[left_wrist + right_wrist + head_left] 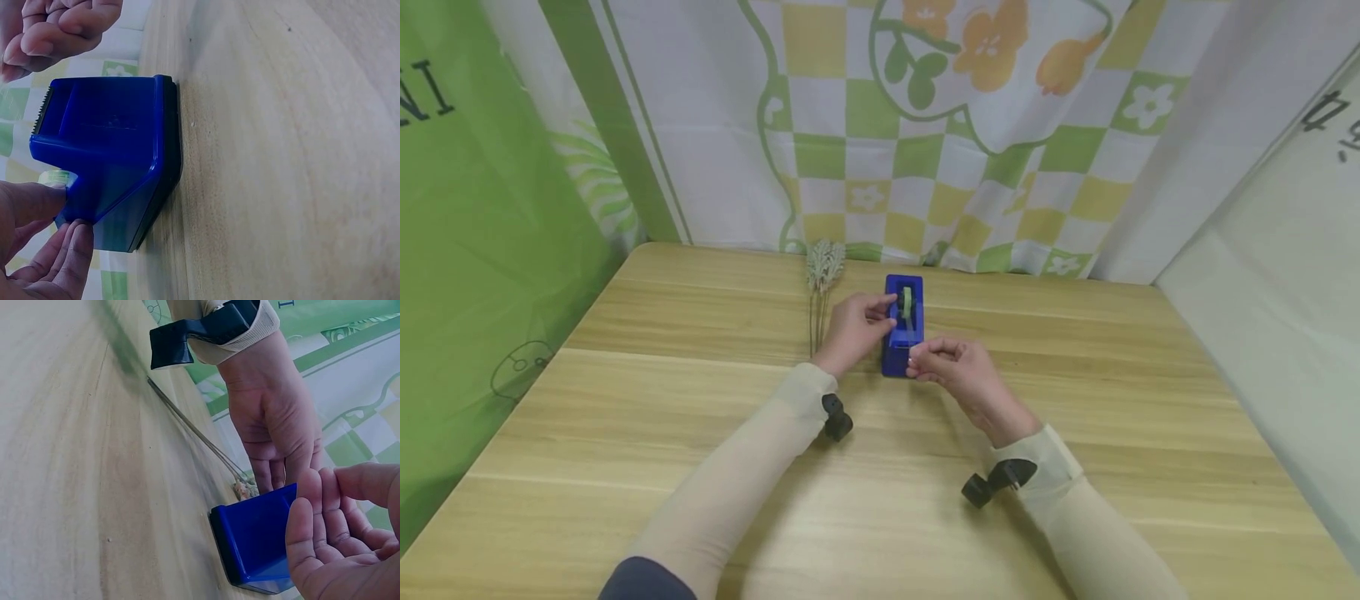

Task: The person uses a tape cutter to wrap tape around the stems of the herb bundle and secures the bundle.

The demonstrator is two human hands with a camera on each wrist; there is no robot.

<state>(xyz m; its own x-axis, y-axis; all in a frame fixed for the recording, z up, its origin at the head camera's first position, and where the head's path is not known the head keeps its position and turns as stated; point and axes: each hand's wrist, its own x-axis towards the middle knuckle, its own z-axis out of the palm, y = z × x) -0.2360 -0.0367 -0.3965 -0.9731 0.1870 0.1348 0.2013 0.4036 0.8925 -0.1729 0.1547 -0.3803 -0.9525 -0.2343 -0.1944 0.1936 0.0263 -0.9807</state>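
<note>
A blue tape dispenser (897,363) stands on the table, a pale green roll of tape (907,302) seated in it. My left hand (854,330) grips its left side near the roll, fingers and thumb at the edge (47,244). Beyond the serrated cutter (42,111), at the dispenser's near end, my right hand (958,372) pinches the end of a clear strip of tape (910,327) between thumb and fingertips. The strip runs from the roll toward that hand. In the right wrist view, the right fingers (325,512) overlap part of the dispenser.
Dried flower stems (824,271) lie left of the dispenser, with the left hand beside their lower ends. The wooden table (1112,375) meets a patterned curtain (917,192) behind. A thin dark wire (520,367) shows at the left edge.
</note>
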